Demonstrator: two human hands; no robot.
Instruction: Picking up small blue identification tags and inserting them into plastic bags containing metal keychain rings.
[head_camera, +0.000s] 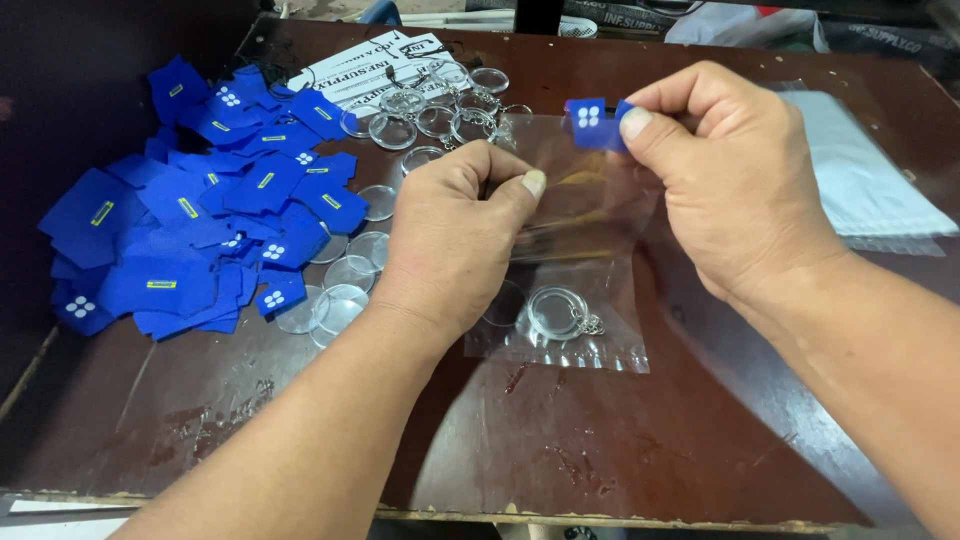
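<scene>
bagging step: left hand (455, 235) pinches the clear bag (570, 290) open at its mouth, keyring (560, 313) already at the bottom. right hand (725, 180) grips blue tag (590, 122) just above the opening. next: slide tag in cleanly.

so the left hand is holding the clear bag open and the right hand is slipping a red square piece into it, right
Not quite: the square piece is blue, not red, as the head view shows. The rest holds: the left hand holds the clear bag open and the right hand pinches the piece at its mouth.
</scene>
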